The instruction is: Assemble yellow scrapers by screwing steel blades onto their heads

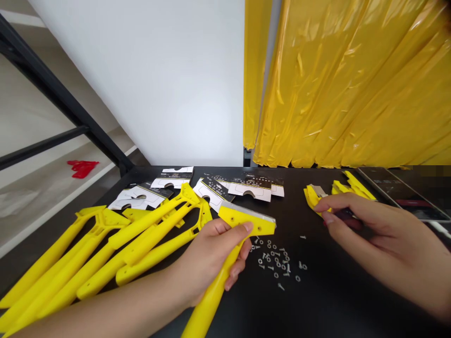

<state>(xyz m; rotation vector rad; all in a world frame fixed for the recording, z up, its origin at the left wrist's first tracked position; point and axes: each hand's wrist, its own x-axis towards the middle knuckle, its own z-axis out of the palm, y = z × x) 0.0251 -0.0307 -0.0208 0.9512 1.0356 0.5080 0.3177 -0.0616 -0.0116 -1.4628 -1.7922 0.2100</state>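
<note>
My left hand (225,256) is wrapped round a yellow scraper (211,300) just under its wide head, which carries a grey metal blade along the top edge. The thumb presses on the head near two small holes. At the right, my right hand (384,239) is closed in a pinch, with thumb and index tips together beside a small yellow piece (310,197) with a grey part. Something dark shows under its curled fingers; what the hand holds is hard to make out. Loose small screws and nuts (276,260) lie scattered between the hands.
Several yellow scraper handles (102,249) lie in a pile at left. Black-and-white cards (250,188) lie along the back. More yellow pieces (352,187) and a dark flat panel (394,190) are at right. Yellow plastic sheeting (352,84) hangs behind the black table (317,314).
</note>
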